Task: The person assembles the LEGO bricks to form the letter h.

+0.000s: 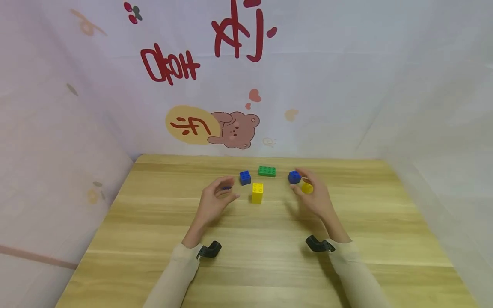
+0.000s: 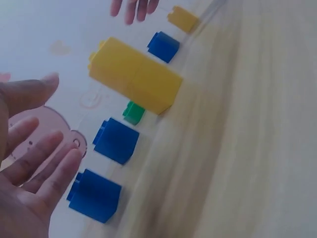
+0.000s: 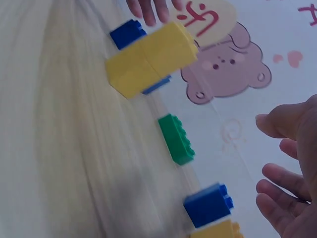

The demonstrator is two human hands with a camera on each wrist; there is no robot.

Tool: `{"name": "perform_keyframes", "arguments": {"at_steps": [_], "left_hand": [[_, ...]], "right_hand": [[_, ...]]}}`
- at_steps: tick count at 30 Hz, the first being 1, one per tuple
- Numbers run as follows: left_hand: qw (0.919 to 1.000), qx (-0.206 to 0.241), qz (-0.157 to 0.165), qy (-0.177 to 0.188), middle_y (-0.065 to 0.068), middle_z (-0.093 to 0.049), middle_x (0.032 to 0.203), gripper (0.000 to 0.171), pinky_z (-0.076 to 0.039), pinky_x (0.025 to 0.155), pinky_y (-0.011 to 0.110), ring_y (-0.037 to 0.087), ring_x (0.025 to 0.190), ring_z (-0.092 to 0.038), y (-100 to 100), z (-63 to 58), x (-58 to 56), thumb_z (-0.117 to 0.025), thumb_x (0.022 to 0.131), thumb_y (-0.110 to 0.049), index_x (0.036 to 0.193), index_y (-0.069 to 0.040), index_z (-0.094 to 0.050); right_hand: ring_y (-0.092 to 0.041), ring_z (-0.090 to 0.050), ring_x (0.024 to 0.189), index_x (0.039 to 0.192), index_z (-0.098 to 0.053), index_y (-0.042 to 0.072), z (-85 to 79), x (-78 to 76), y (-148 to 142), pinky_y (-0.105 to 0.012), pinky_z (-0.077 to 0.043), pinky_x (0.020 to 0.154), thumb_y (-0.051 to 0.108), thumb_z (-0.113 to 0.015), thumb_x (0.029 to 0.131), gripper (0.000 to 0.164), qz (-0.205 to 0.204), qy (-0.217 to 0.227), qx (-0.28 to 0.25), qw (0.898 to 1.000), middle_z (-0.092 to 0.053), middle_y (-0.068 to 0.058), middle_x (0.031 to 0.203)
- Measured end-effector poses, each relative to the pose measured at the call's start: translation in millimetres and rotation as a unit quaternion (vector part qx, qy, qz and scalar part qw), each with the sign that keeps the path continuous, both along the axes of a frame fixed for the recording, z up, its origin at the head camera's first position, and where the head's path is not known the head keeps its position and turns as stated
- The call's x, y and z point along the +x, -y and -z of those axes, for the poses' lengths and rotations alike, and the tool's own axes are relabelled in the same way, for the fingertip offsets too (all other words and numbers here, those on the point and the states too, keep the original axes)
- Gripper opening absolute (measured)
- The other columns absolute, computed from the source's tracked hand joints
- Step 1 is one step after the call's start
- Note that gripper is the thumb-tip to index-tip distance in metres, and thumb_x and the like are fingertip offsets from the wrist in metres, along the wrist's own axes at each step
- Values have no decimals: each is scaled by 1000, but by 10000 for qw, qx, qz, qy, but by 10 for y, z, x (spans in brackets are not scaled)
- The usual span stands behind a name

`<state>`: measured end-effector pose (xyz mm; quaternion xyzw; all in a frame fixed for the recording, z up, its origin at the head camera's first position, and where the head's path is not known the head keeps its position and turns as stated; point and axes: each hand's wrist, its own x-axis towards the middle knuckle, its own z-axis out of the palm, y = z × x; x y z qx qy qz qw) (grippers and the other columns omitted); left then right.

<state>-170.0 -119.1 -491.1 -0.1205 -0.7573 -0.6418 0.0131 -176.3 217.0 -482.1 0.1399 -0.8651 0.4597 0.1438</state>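
Observation:
A yellow tower (image 1: 257, 195) of two stacked toy bricks stands upright between the hands. My left hand (image 1: 216, 200) hovers left of it, fingers loosely bent, holding nothing. Close to those fingers is a blue brick (image 2: 95, 196), mostly hidden by the hand in the head view. Another blue brick (image 1: 245, 178) sits just behind the tower's left side. On the right, my right hand (image 1: 315, 194) is raised with thumb and fingers apart and grips nothing. A third blue brick (image 1: 294, 177) and a single yellow brick (image 1: 307, 188) lie by its fingers, the yellow one partly covered.
A green brick (image 1: 267, 171) lies flat behind the tower, near the back of the wooden table (image 1: 254, 265). White cloth (image 1: 327, 85) with red characters and a printed bear hangs along the table's back edge and down both sides.

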Motion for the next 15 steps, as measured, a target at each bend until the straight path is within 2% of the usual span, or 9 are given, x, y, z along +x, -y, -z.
{"name": "perform_keyframes", "arguments": {"at_steps": [4, 7, 11, 15], "left_hand": [[9999, 0, -142, -76, 17, -64, 136, 50, -51, 112, 50, 40, 129, -60, 49, -10, -47, -81, 88, -8, 134, -9, -62], [9992, -202, -343, -18, 13, -64, 138, 52, -51, 112, 50, 37, 130, -62, 94, 6, -87, -82, 88, -11, 135, -10, -62], [9968, -538, -570, 149, 9, -62, 142, 55, -49, 114, 53, 37, 134, -58, 160, 47, -144, -83, 88, -17, 138, -12, -61], [9950, -670, -664, 324, 8, -60, 145, 59, -46, 117, 52, 38, 137, -55, 211, 92, -205, -84, 87, -19, 140, -11, -60]], "right_hand": [[-41, -59, 128, 143, -58, 8, 12, 26, -136, -58, -51, 106, 11, -77, 92, 54, 248, 50, 79, 9996, -61, -20, 142], [-42, -58, 127, 143, -57, 7, 29, 26, -208, -60, -51, 105, 12, -77, 92, 55, 323, 47, 63, 9994, -62, -21, 140], [-43, -57, 128, 144, -56, 6, 43, -7, -251, -60, -50, 106, 14, -77, 93, 56, 324, 104, 40, 9994, -62, -21, 139], [-45, -56, 128, 145, -55, 6, 63, -43, -272, -61, -48, 109, 13, -77, 93, 57, 366, 303, 10, 9989, -61, -22, 141]]}}
